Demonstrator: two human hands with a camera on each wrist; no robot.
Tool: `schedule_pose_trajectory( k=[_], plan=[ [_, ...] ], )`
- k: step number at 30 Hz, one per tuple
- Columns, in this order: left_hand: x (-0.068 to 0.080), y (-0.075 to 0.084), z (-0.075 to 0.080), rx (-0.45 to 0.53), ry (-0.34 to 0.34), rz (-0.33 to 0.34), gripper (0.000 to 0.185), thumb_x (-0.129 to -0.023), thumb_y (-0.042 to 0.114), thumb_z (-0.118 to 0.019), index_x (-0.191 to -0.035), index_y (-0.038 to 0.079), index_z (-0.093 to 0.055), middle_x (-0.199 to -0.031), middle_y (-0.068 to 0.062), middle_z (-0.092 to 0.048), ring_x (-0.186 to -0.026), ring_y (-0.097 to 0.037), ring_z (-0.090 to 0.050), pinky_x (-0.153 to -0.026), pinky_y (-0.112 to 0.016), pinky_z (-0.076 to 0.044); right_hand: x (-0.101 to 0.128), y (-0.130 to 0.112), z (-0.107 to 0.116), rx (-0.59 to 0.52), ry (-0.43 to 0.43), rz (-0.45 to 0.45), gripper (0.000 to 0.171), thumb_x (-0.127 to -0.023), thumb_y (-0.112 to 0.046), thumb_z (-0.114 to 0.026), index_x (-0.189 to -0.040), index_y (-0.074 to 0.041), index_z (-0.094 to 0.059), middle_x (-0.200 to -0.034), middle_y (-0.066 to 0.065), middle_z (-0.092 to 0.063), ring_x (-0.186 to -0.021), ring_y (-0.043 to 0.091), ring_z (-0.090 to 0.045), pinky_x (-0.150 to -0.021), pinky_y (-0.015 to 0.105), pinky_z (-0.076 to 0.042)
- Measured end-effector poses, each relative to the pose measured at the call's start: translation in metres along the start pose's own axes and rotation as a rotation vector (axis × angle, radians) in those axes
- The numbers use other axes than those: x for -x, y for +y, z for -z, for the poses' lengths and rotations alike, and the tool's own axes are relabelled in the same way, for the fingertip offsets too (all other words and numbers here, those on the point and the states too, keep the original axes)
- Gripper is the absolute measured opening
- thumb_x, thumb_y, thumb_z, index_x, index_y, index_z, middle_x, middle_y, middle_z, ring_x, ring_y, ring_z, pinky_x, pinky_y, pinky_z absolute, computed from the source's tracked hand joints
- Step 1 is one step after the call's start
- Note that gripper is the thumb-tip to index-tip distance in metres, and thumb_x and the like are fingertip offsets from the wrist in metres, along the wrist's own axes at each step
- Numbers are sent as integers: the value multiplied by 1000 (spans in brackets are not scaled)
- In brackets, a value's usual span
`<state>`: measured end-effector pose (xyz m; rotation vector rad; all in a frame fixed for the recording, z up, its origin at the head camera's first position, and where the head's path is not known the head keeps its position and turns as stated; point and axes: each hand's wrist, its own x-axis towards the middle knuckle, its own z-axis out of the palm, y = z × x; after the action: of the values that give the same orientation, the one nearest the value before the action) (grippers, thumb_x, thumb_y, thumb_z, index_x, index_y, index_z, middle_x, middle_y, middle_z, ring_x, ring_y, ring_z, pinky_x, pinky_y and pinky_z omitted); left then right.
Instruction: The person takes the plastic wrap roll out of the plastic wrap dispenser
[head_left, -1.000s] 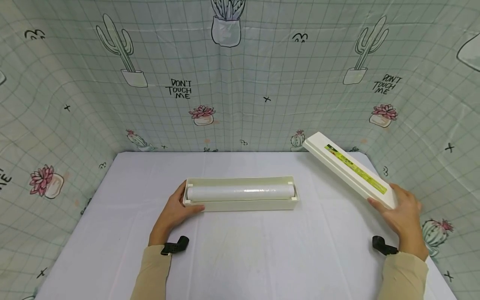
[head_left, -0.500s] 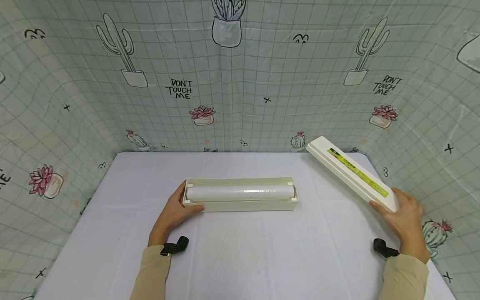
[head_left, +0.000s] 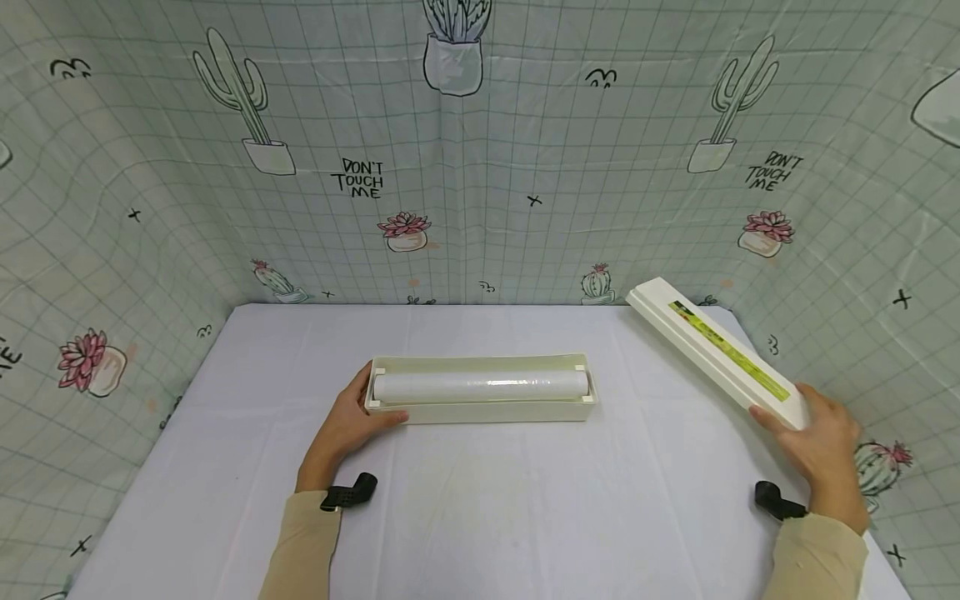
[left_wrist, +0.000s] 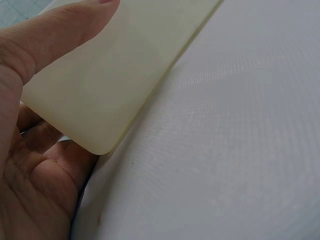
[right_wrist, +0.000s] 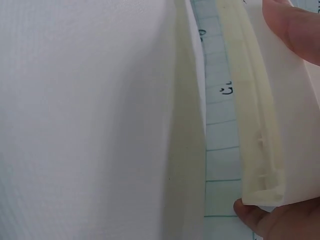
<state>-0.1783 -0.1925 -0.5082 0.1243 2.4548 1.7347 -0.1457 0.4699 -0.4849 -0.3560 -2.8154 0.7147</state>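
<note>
A long cream box [head_left: 480,412] with a roll of cling film [head_left: 480,385] inside lies lidless on the white table. My left hand [head_left: 348,425] grips its left end, thumb along the front wall and fingers behind; the left wrist view shows the thumb on the smooth box wall [left_wrist: 115,100]. At the right, my right hand [head_left: 821,437] holds the white lid [head_left: 705,346] by its near end. A yellow-green label [head_left: 731,350] runs along the lid's top, and its far end points to the back left. The right wrist view shows the hollow underside of the lid [right_wrist: 260,165].
A white cloth covers the table [head_left: 480,517]. Behind and at both sides hangs a grid-patterned curtain [head_left: 480,167] printed with cacti. The lid is near the table's right edge. Each wrist wears a black strap camera [head_left: 351,490].
My right hand has carried the lid a little to the right and toward the person, lower in the view. My left hand and the box stay where they were.
</note>
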Motion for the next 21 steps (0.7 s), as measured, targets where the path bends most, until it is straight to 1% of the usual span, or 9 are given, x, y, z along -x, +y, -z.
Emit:
schedule_pose_trajectory(
  k=[5, 9, 14, 21],
  plan=[
    [3, 0, -1, 13, -10, 21, 111, -82, 22, -89, -166, 17, -18, -156, -13, -45, -133, -33, -52, -110, -52, -42, 1, 4, -2, 15, -7, 6, 81, -94, -45, -68, -146, 12, -41, -134, 48, -44, -119, 61, -38, -103, 71, -17],
    [2, 1, -1, 17, -8, 14, 110, -81, 21, -90, -166, 17, -19, -155, -13, -46, -131, -33, -53, -110, -51, -43, 1, 6, -4, 13, -4, 6, 82, -94, -45, -69, -146, 12, -41, -134, 48, -45, -120, 62, -38, -102, 71, -17],
    [1, 2, -1, 21, 0, 12, 111, -80, 21, -91, -166, 17, -19, -157, -13, -45, -134, -33, -51, -112, -53, -41, 0, 6, -4, 9, 3, 3, 84, -94, -46, -68, -147, 12, -39, -133, 49, -44, -121, 62, -38, -101, 70, -17],
    [2, 2, -2, 23, -7, 1, 110, -82, 20, -89, -166, 16, -19, -155, -15, -46, -131, -34, -53, -110, -53, -43, 1, 7, -5, 28, -22, -21, 85, -95, -48, -66, -147, 13, -38, -136, 49, -41, -122, 63, -36, -101, 71, -17]
  ],
)
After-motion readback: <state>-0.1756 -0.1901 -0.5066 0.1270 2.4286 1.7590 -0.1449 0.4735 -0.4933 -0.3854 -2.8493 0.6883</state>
